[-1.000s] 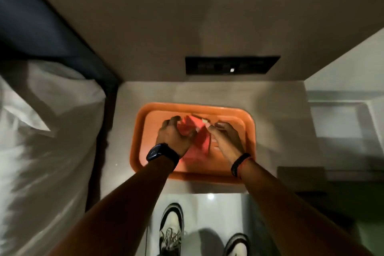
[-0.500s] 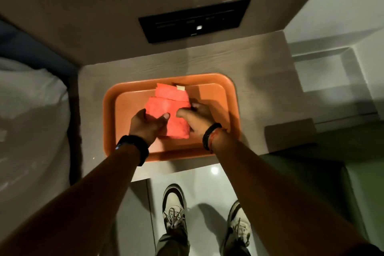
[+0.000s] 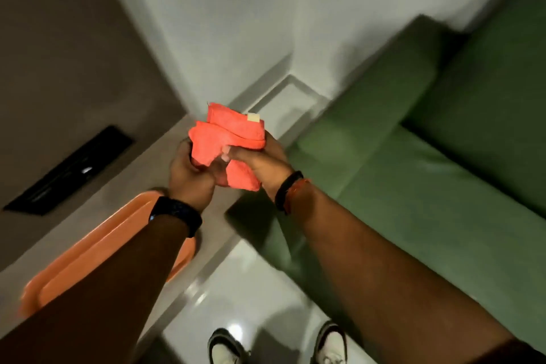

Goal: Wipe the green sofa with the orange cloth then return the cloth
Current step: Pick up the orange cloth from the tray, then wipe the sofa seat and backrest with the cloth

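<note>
The folded orange cloth (image 3: pixel 229 133), with a small pale tag at its top right, is held up in the air between both hands. My left hand (image 3: pixel 189 177) grips its lower left part and my right hand (image 3: pixel 260 161) grips its right side from below. The green sofa (image 3: pixel 419 156) fills the right half of the view, seat and backrest visible, just right of my hands. The orange tray (image 3: pixel 97 248) lies on the side table at the lower left, partly hidden by my left forearm.
A grey side table (image 3: pixel 165 151) carries the tray. A black panel (image 3: pixel 71 170) is set in the brown wall on the left. White wall stands behind. The glossy floor (image 3: pixel 236 289) and my two shoes (image 3: pixel 224 346) show at the bottom.
Both hands have lifted the cloth off the tray and carried it up and to the right. The view has swung right, bringing the green sofa into sight.
</note>
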